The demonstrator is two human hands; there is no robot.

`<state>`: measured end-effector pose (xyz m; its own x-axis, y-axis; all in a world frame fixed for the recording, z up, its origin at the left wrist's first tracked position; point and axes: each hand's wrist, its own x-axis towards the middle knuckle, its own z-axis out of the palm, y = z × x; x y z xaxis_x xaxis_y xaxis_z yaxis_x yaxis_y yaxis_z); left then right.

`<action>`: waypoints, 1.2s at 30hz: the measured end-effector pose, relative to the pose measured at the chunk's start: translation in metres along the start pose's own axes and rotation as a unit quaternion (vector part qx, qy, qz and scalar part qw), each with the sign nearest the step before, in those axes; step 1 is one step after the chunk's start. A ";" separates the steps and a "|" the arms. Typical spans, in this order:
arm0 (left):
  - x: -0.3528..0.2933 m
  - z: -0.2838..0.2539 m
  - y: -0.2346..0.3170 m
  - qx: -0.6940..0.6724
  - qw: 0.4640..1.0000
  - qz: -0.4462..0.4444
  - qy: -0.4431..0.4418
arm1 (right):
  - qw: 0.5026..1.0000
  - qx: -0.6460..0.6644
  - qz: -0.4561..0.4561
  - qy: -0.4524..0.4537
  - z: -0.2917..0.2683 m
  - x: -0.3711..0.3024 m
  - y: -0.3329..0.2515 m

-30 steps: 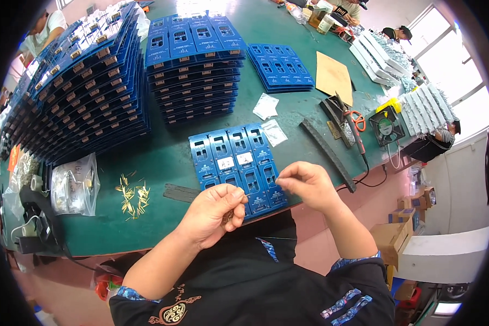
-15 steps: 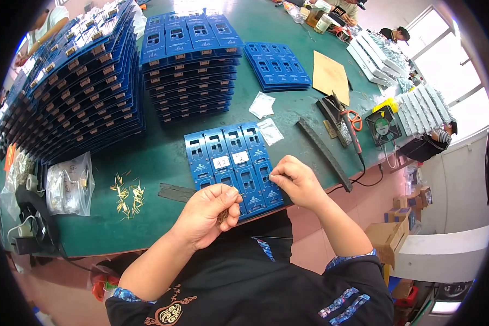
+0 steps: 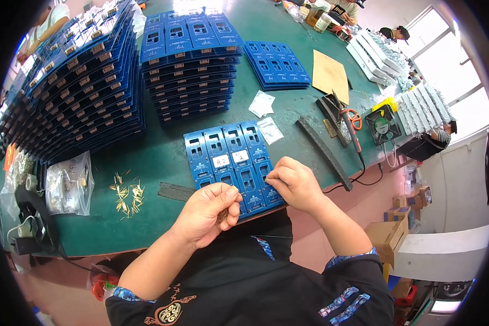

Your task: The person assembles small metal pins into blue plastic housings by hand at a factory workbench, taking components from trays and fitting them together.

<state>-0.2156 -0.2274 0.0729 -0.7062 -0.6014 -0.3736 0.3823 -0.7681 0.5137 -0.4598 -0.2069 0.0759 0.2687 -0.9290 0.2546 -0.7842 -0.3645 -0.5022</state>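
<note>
A panel of blue circuit boards [image 3: 248, 185] lies on the green table in front of me, with two white labels on it. Over its near left corner my left hand [image 3: 209, 212] is curled closed around a small bunch of brass-coloured pins [image 3: 222, 215], partly hidden by the fingers. My right hand [image 3: 294, 185] is at the panel's right side, thumb and fingertips pinched together just over one board. Whatever is in that pinch is too small to make out. Loose brass-coloured pins [image 3: 126, 196] lie scattered on the table to the left.
Tall stacks of blue panels [image 3: 190, 81] stand at the far left, with a lower stack [image 3: 277, 65] behind. A soldering iron [image 3: 355, 133], a dark bar [image 3: 323, 155] and a small fan [image 3: 383, 125] are to the right. A plastic bag [image 3: 69, 185] sits at the left.
My right hand has shifted slightly left and nearer to me over the panel, still pinched. My left hand has stayed in place.
</note>
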 end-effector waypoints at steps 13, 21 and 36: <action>-0.001 0.001 0.003 0.003 1.000 0.010 0.001 | 0.993 -0.074 -0.084 0.024 -0.006 -0.007 -0.008; 0.001 0.004 0.001 -0.001 1.000 -0.003 0.004 | 0.995 -0.069 -0.053 0.044 -0.013 -0.001 -0.029; 0.001 0.001 0.006 -0.064 0.994 0.031 0.081 | 0.985 0.163 0.037 0.029 -0.015 0.014 -0.013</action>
<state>-0.2147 -0.2328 0.0760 -0.5776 -0.6677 -0.4696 0.5013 -0.7442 0.4414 -0.4535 -0.2144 0.0984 0.1780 -0.9518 0.2499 -0.5756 -0.3067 -0.7580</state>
